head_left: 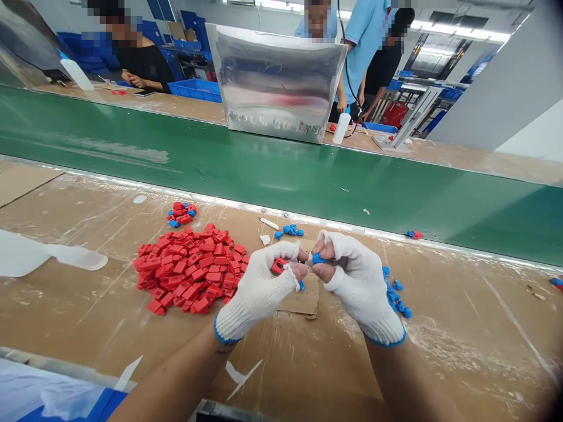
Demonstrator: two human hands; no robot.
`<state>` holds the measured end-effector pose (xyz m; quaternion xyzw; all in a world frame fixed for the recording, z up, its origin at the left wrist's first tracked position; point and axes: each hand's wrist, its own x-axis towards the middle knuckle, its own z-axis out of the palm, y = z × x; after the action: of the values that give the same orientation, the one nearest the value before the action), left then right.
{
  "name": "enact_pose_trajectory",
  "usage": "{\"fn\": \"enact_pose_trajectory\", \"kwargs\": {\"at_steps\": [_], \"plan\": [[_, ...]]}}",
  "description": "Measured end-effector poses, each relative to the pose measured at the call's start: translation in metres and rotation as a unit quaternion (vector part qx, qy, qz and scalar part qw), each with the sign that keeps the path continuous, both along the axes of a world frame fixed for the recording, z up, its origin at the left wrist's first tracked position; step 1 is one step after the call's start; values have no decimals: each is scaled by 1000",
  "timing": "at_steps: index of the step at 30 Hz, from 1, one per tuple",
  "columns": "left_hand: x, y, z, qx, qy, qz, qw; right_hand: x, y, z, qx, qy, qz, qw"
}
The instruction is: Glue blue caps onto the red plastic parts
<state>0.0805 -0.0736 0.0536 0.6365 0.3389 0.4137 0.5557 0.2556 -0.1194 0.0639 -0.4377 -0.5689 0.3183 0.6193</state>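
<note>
My left hand (pixel 264 281), in a white glove with bare fingertips, is closed around a small red plastic part (pixel 278 266). Close beside it, my right hand (pixel 354 281), gloved the same way, pinches a small blue plastic piece (pixel 318 258) between thumb and fingers. Both hands meet above a piece of cardboard (pixel 303 302). To the left of my left hand lies a large heap of red parts (pixel 193 266). Several blue pieces (pixel 398 302) are scattered by my right wrist, and a few more blue pieces (pixel 289 230) sit beyond the hands.
Behind the worktop (pixel 461 328) runs a green conveyor belt (pixel 176 152) carrying a red-and-blue part (pixel 414 234). A small pile of red and blue parts (pixel 182 214) lies past the heap. A metal panel (pixel 277 82) stands across the belt, with several people behind it.
</note>
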Motion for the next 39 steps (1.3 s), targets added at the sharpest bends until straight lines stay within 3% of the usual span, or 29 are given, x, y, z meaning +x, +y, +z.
{"fn": "enact_pose_trajectory", "kwargs": {"at_steps": [5,10,14,17,20,24,30,34,39], "plan": [[-1,9,-9,-27,-25,-81,996,-9,5,-8,27,-19,-47,998],[-10,17,-15,-60,-71,-125,988,-10,12,-5,42,-84,-12,996],[-19,20,-23,-86,-68,-96,989,-9,22,14,50,-221,93,970],[-23,25,-30,-94,-46,-79,991,-5,30,19,37,-280,113,953],[-27,37,-34,-124,-78,-22,989,6,34,12,17,-294,60,954],[-39,54,-29,-167,-206,22,964,25,38,-3,-78,-345,14,935],[-43,61,-29,-152,-235,66,958,35,47,-25,-137,-439,74,885],[-37,59,-33,-105,-232,70,965,35,51,-33,-142,-450,78,878],[-37,58,-30,-120,-257,95,954,34,52,-34,-147,-452,81,876]]}}
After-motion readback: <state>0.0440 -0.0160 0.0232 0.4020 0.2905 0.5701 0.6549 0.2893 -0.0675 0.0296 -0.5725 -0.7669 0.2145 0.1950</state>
